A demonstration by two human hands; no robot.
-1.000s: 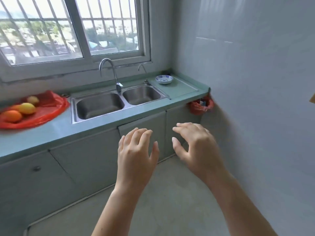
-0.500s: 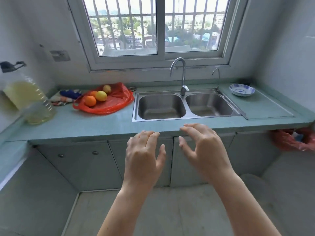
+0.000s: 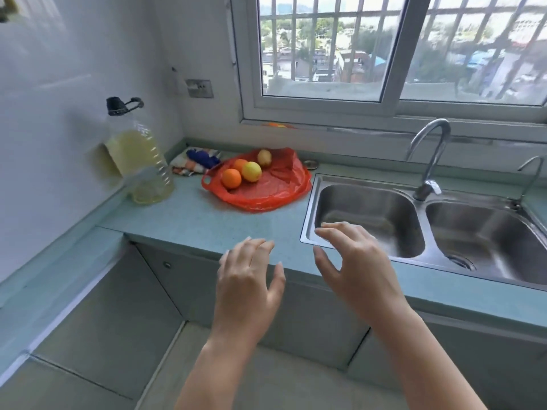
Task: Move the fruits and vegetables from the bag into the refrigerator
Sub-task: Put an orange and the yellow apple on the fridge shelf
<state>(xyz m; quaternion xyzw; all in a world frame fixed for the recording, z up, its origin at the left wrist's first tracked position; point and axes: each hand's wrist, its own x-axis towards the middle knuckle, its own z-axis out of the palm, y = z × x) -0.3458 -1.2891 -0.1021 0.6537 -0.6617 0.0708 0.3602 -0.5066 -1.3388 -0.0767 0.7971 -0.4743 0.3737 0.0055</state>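
A red plastic bag (image 3: 266, 193) lies flattened on the green counter, left of the sink. On it sit an orange (image 3: 231, 178), a second orange (image 3: 239, 164) partly hidden behind, a yellow lemon (image 3: 252, 171) and a small brownish fruit or potato (image 3: 264, 157). My left hand (image 3: 247, 279) hovers over the counter's front edge, fingers relaxed, holding nothing. Beside it, my right hand (image 3: 352, 261) is raised near the sink's front left corner, fingers spread and loosely bent, also holding nothing. Both hands are well short of the bag. No refrigerator is in view.
A large oil bottle (image 3: 139, 170) stands at the counter's left corner by the wall. A striped cloth (image 3: 195, 161) lies behind the bag. The double steel sink (image 3: 414, 220) with a tap (image 3: 429, 155) fills the right. Cabinet doors (image 3: 177, 276) run below.
The view has swung left and closer to the counter, bringing the bag and fruit from the far left toward the middle. Both hands stayed raised in front, holding nothing.
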